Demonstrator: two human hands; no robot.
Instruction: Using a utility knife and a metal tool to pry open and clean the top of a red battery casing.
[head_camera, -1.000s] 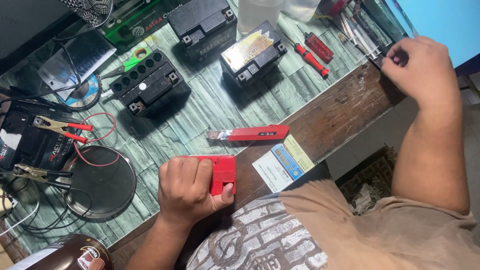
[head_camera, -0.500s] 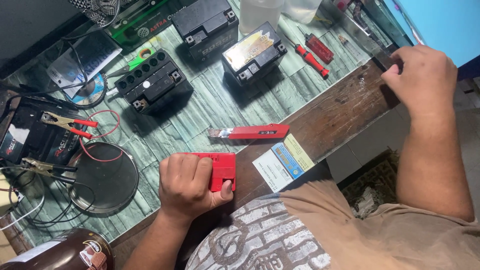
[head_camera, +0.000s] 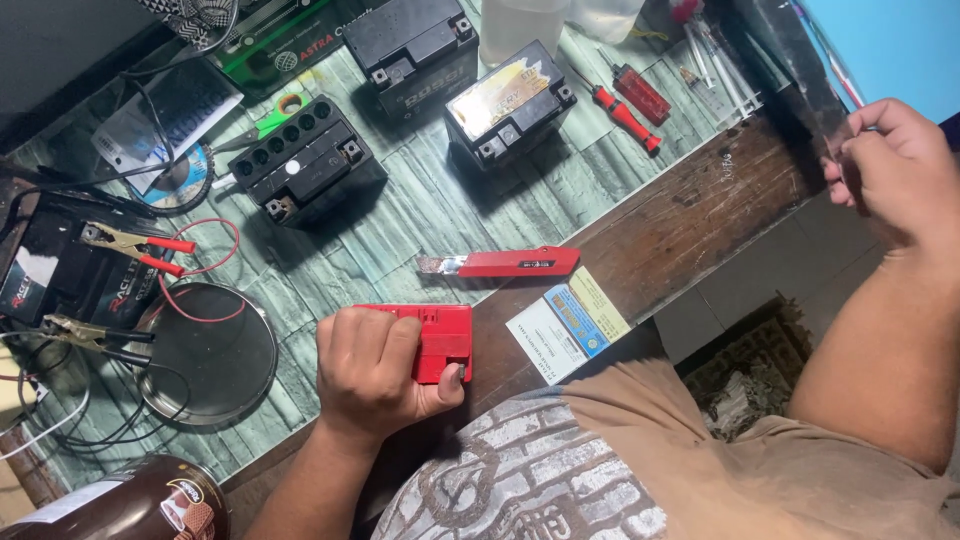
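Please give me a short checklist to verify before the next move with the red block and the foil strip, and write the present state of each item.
1. Left hand holds the red block firmly on the bench: ok.
2. Right hand pinches the foil strip beyond the bench edge: ok.
3. Red cutter blade is drawn in: not ok, bare metal shows at its tip.
4. Open battery has its cell holes covered: not ok, a row of holes shows open.
5. Clamps lie apart from each other: ok.
6. Card lies fully on the bench: not ok, it overhangs the edge.
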